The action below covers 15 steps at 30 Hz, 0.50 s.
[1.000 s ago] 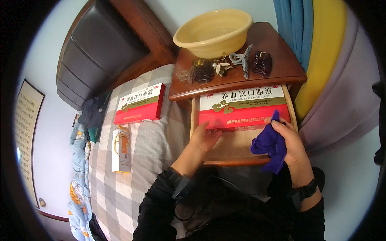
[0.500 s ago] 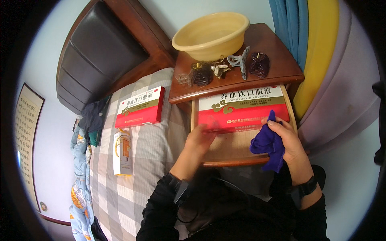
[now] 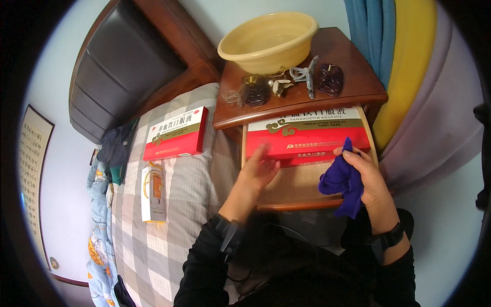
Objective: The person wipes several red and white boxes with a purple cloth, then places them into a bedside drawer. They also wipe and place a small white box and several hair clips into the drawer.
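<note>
An open wooden drawer (image 3: 299, 190) held a flat red-and-white box (image 3: 309, 145) toward its back, the box's far edge hidden beneath the top of the dark wooden bench (image 3: 353, 56). Over the drawer's left side, the left hand (image 3: 260, 168) was at the box's front corner, its grip loosely open around nothing; whether the fingertips touched the box could not be told. Over the drawer's right side, the right hand (image 3: 369, 176) had its grip closed on a crumpled purple cloth (image 3: 337, 179). Behind and above the drawer stood a cream basin (image 3: 268, 48). Left of the drawer, a similar box (image 3: 175, 135) lay on the checked bed (image 3: 197, 192).
</note>
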Each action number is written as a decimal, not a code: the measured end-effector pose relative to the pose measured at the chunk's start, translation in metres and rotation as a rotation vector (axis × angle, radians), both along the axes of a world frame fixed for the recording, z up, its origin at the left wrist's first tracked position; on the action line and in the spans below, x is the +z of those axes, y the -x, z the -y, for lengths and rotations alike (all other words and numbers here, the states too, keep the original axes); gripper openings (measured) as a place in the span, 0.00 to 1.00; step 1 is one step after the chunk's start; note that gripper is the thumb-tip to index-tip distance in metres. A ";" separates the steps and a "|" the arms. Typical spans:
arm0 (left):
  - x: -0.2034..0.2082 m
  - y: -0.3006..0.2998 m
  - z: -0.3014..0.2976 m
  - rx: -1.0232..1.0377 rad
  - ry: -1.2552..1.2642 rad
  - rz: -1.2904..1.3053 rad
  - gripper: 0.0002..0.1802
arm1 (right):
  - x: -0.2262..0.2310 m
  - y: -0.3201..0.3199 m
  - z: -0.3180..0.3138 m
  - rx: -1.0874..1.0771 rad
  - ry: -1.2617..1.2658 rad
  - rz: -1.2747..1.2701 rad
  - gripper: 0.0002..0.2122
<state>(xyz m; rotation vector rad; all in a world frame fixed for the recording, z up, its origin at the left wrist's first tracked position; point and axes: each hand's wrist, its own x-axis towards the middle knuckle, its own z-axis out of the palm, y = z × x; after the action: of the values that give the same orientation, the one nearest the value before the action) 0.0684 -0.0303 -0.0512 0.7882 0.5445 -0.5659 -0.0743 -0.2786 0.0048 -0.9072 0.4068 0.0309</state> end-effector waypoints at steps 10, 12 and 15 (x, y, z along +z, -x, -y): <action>0.028 0.025 -0.025 -0.010 -0.075 0.012 0.16 | 0.000 0.000 0.005 -0.114 -0.086 0.071 0.11; 0.041 0.038 -0.034 -0.034 -0.129 0.031 0.17 | 0.005 0.003 0.012 -0.196 -0.217 0.148 0.14; 0.060 0.057 -0.041 -0.082 -0.183 0.154 0.19 | 0.014 0.012 0.032 -0.289 -0.231 0.338 0.16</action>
<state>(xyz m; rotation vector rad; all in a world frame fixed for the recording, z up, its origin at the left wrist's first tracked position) 0.0116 0.0104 0.0086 1.0228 0.4273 -0.5302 -0.0865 -0.3109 0.0185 -0.6046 0.2095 -0.3313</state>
